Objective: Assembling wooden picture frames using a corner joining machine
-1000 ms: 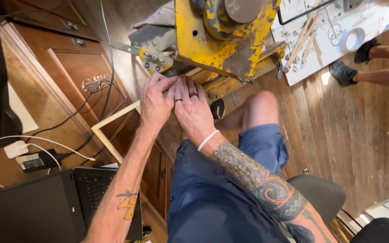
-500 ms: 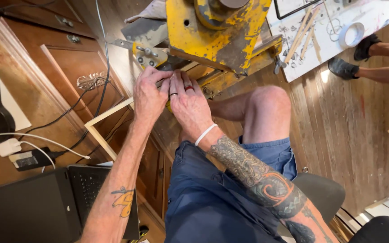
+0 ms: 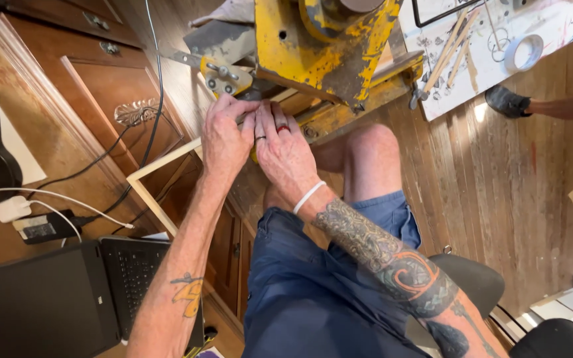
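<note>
Both the left hand (image 3: 225,136) and right hand (image 3: 285,149) pinch closed on the light, stiff wooden frame (image 3: 160,166) corner just below the yellow machine (image 3: 319,46).

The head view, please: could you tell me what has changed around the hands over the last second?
Very little. The left hand and right hand have crept slightly up the picture, closer under the yellow machine, which shows less of its top as the view shifts. Both hands stay pressed together on the corner of the pale wooden frame. Nothing was picked up or let go; the laptop lies unchanged.
</note>
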